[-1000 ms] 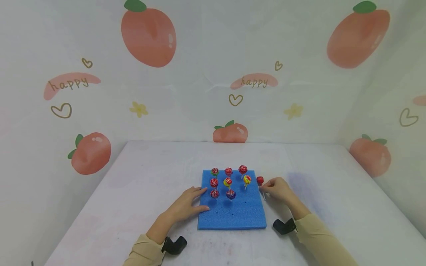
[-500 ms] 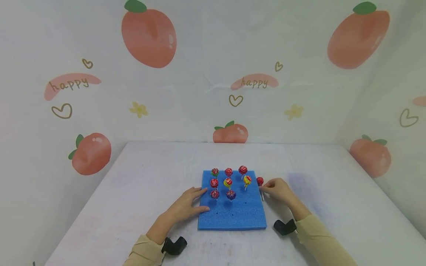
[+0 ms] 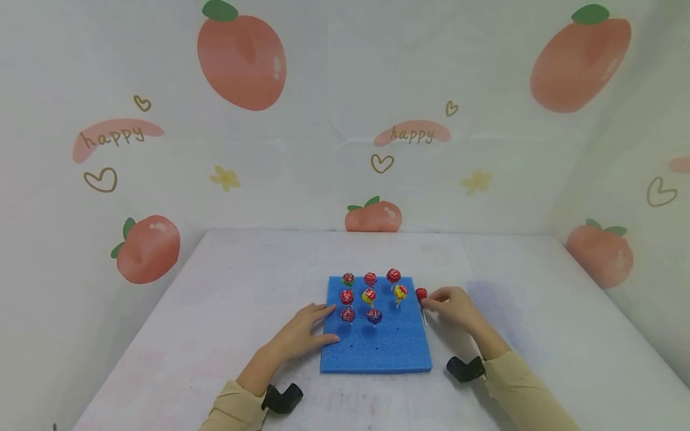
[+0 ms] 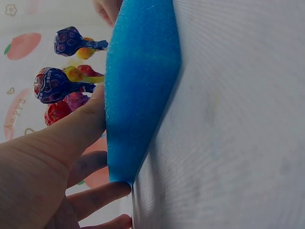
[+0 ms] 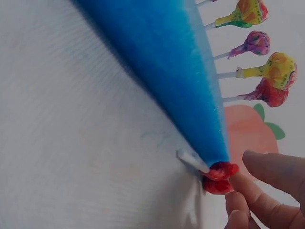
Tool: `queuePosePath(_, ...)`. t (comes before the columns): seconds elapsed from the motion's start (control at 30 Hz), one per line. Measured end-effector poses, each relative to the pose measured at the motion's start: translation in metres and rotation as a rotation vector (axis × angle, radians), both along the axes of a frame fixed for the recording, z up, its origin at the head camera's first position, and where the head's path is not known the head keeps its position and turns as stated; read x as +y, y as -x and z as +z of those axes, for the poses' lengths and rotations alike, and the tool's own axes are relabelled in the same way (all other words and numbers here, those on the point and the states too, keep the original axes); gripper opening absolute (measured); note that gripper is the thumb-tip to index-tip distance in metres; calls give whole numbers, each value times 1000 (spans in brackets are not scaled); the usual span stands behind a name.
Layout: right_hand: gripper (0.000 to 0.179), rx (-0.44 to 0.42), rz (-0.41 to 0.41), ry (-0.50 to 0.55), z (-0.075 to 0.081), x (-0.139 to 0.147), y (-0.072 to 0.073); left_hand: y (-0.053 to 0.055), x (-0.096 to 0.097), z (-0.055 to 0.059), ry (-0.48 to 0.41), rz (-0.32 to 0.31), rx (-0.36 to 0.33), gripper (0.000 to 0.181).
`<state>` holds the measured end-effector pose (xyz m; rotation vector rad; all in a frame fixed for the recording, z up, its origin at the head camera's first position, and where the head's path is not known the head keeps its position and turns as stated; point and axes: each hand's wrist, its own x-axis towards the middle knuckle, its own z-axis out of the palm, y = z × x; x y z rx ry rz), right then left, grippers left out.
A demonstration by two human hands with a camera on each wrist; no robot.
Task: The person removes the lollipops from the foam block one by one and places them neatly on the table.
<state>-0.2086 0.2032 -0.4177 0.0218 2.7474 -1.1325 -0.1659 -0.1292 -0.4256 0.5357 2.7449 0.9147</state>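
Observation:
A red-wrapped lollipop point(image 3: 421, 293) lies on the table along the right edge of a blue foam board point(image 3: 390, 353), its white stick point(image 5: 190, 160) pointing toward the near side. My right hand point(image 3: 451, 306) is right at it. In the right wrist view the index fingertip touches the wrapper while the thumb stands apart from it. My left hand point(image 3: 299, 332) rests spread at the board's left edge, thumb and forefinger over the top, other fingertips point(image 4: 125, 187) along its side. Several wrapped lollipops, among them a dark blue one point(image 3: 374, 315) and a yellow one point(image 3: 400, 291), stand upright in the board.
Small holes point(image 3: 377, 348) show in the near part of the board. The white table point(image 3: 259, 269) extends on all sides of it. A backdrop point(image 3: 323, 72) printed with peaches hangs behind. Black wrist mounts point(image 3: 283, 398) sit on both forearms.
The lollipop's stick has swung leftward until it lies close along the board's edge. My right hand has shifted slightly to the right, while the left hand stays in place.

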Motion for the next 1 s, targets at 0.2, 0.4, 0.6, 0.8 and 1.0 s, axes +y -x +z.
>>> queuePosePath(0.2, 26, 27, 57, 24, 4, -3, 0, 0, 1, 0, -7, 5, 0, 67)
queuePosePath(0.4, 22, 105, 192, 76, 4, -10, 2, 1, 0, -2, -2, 4, 8, 66)
queuePosePath(0.6, 26, 146, 259, 129, 1, -21, 2, 1, 0, -3, 0, 15, 2, 67)
queuePosePath(0.8, 28, 155, 252, 153, -1, -33, 0, 2, 0, -4, -1, 10, 6, 67)
queuePosePath(1.0, 22, 145, 208, 144, -3, -41, -1, 3, -2, -7, -9, -6, 10, 67)
